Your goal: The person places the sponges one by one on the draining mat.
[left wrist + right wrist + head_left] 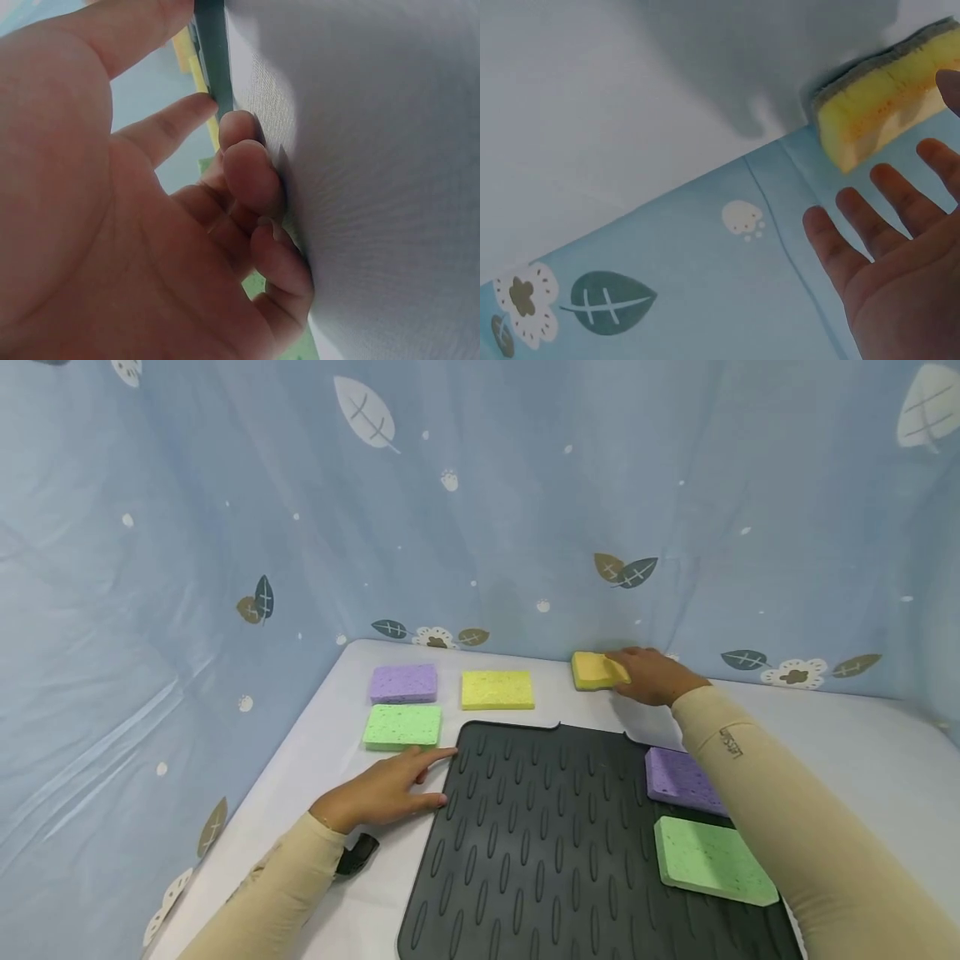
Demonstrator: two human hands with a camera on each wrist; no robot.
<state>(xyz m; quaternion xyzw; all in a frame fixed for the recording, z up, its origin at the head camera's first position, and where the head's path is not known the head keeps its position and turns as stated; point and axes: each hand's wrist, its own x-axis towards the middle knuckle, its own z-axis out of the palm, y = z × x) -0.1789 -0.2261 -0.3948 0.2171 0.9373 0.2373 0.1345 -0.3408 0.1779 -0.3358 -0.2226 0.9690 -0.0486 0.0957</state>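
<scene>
Your right hand (651, 675) reaches to the far edge of the tabletop (840, 752), fingers straight and spread, touching the yellow scrub sponge (594, 670) that lies flat just beside the blue leaf-print backdrop (480, 510). In the right wrist view the fingers hover at the sponge's side and are not curled round it. Your left hand (382, 789) lies flat on the tabletop with fingers relaxed, its tips at the left edge of the black ridged drying mat (547, 852); it holds nothing.

The sponge looks light, soft and springy, with a thin grey scouring layer (870, 67) on one face, so it will likely squash under a hard pinch. Take it across its short sides, thumb on one long edge and fingers on the other. Its long axis runs roughly left to right, along the backdrop.

A purple sponge (678, 779) and a green one (712, 860) lie on the mat's right side; purple (403, 682), yellow (497, 690) and green (402, 727) sponges lie off it, far left.
</scene>
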